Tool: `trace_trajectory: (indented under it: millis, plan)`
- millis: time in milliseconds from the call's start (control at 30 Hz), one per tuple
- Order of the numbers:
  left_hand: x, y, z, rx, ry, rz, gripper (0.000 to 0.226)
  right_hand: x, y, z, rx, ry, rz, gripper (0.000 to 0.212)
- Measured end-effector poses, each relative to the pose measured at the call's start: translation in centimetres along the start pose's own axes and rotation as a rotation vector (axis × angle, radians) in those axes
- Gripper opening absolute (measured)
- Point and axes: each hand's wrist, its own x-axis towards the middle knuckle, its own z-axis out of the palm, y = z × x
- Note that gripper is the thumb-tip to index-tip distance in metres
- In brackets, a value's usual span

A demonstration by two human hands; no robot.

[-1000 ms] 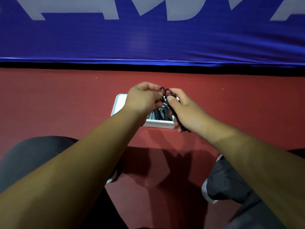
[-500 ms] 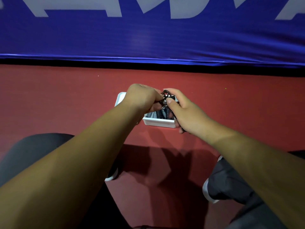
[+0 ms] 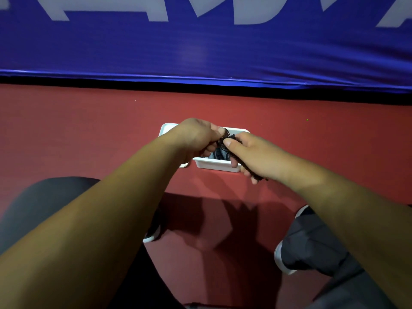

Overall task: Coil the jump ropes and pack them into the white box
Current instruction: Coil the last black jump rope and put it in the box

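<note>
Meeting at the centre of the frame, the person's left hand (image 3: 197,136) and right hand (image 3: 252,153) both pinch a black beaded jump rope (image 3: 226,139) bunched into small loops — the left thumb and fingers closed on the loops from the left, the right thumb pressed on them from the right. A strand of the same rope runs under the right palm and shows again below the curled right fingers. Directly beneath the hands sits the small white rectangular plastic box (image 3: 215,165), resting on the red floor (image 3: 89,130); its far rim shows above the knuckles and its near wall below them. Inside the box, dark ribbed shapes (image 3: 217,154) are visible, though what exactly they are cannot be told. Both bare forearms reach in from the lower corners of the frame. Dark trousers (image 3: 40,197) cover the knees at lower left and lower right. Across the top of the frame hangs a blue banner with large white letters (image 3: 200,52).
</note>
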Motion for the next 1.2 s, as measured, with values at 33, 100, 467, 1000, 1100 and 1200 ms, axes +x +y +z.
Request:
trace_trajectory:
  millis: [33,100,467,1000,1100,1200]
  plan:
    - [0.0,-0.1,0.1,0.004,0.003,0.026,0.014,-0.1,-0.1,-0.2,0.037,-0.025,0.015,0.043]
    - [0.1,-0.1,0.3,-0.012,0.033,0.1,0.015,-0.2,-0.2,-0.4,0.159,-0.038,0.037,0.047]
    - [-0.4,1.0,0.4,0.115,0.002,0.274,0.031,-0.7,-0.2,-1.4,0.277,-0.098,0.08,0.042]
    - [-0.8,1.9,1.0,0.05,-0.007,0.312,0.027,-1.5,-0.2,-2.3,0.136,-0.225,0.209,0.042]
    - [-0.9,2.0,1.5,0.065,0.016,0.304,0.027,-1.7,-0.4,-2.2,0.211,-0.226,0.28,0.047]
    - [-1.1,2.0,2.0,0.127,0.095,0.367,0.018,-1.4,-0.5,-1.9,0.133,-0.147,0.35,0.058]
